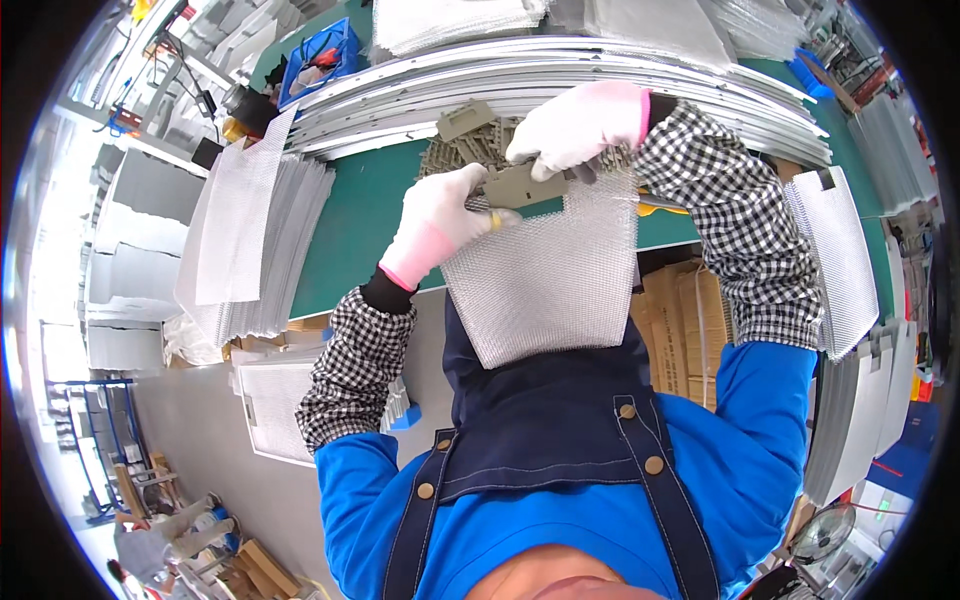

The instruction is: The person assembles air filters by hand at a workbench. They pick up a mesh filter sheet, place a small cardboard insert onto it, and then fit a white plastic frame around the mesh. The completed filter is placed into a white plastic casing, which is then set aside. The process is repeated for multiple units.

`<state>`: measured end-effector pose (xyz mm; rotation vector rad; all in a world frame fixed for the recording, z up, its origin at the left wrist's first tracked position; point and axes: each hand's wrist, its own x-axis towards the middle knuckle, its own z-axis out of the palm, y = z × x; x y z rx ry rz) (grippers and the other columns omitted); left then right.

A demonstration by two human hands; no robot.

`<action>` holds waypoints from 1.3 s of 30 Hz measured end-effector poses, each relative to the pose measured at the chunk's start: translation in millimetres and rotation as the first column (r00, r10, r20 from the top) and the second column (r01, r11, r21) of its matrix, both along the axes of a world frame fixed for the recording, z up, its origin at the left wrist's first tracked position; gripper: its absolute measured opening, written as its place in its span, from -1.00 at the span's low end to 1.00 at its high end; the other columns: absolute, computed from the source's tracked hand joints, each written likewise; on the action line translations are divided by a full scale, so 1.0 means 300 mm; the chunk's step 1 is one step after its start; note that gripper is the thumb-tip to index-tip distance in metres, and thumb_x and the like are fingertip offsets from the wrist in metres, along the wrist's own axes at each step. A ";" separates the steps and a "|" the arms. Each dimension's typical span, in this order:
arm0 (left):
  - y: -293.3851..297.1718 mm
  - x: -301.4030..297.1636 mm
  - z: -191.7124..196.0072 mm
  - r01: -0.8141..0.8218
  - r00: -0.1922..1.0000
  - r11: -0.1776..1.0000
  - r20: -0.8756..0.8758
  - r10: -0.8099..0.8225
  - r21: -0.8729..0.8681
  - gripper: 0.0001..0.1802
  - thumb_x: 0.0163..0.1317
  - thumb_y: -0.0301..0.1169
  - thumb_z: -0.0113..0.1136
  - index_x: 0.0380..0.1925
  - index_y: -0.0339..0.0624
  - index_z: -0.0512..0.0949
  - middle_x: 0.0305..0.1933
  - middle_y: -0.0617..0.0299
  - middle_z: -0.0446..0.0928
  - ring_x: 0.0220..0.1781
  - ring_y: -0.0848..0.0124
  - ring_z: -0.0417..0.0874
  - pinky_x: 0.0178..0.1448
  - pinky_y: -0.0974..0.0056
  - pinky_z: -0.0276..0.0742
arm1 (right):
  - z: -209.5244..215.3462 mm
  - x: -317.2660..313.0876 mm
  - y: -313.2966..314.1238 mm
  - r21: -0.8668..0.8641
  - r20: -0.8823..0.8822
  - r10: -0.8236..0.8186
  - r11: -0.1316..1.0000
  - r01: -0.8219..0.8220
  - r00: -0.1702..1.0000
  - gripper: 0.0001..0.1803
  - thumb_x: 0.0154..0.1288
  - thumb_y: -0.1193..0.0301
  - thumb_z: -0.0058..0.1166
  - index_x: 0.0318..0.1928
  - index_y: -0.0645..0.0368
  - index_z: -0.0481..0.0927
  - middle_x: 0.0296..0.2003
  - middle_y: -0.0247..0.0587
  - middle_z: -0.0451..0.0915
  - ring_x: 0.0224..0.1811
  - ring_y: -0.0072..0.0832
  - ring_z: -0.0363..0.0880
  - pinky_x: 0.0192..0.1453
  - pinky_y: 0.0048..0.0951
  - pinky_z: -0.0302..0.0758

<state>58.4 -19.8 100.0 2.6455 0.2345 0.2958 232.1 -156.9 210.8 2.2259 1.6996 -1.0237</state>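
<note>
A silvery mesh sheet (545, 285) hangs over the bench's near edge, in front of my apron. At its top edge lies a flat beige plastic piece (527, 187). My left hand (437, 220), in a white and pink glove, is closed at the left end of this piece and the sheet's upper left corner. My right hand (585, 125), gloved alike, grips the piece from above near its right end, fingers bent down. Whether the piece is joined to the mesh is hard to see. Behind both hands sits a pile of similar beige plastic pieces (462, 150).
Long white metal strips (390, 100) lie stacked across the green bench (350, 215). A stack of mesh sheets (240, 230) stands on the left, another mesh panel (835, 255) on the right. A blue bin (320, 60) is at the back left; cardboard boxes (680, 320) sit below.
</note>
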 end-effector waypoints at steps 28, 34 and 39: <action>-0.047 0.146 0.156 0.397 0.811 0.879 -0.347 -0.471 -0.265 -0.50 0.06 -0.22 0.45 0.00 -0.22 0.69 -0.14 -0.05 0.73 -0.06 0.04 0.76 0.07 0.14 0.65 | -0.200 0.018 -0.200 0.462 -0.148 0.071 0.887 0.006 0.986 -0.60 0.29 0.29 0.19 0.02 0.33 0.65 -0.23 0.13 0.69 -0.10 -0.05 0.70 0.03 -0.19 0.58; -0.110 0.173 0.189 0.467 0.715 0.881 -0.557 -0.423 -0.069 -0.46 0.09 -0.19 0.51 0.05 -0.18 0.66 -0.14 -0.01 0.73 -0.05 0.11 0.76 0.05 0.13 0.64 | -0.165 0.003 -0.271 0.452 -0.143 -0.008 0.889 0.073 0.990 -0.65 0.32 0.30 0.19 -0.01 0.28 0.66 -0.22 0.09 0.70 -0.12 -0.07 0.71 0.00 -0.20 0.58; -0.007 0.132 0.143 0.356 0.901 0.904 -0.343 -0.265 0.237 -0.38 -0.01 -0.16 0.55 0.06 -0.17 0.65 -0.11 -0.03 0.71 0.01 0.00 0.72 0.09 0.06 0.63 | -0.226 0.090 -0.252 0.401 -0.181 -0.037 0.910 0.108 0.983 -0.57 0.28 0.26 0.22 0.08 0.27 0.65 -0.10 0.12 0.70 0.00 -0.06 0.69 0.12 -0.18 0.57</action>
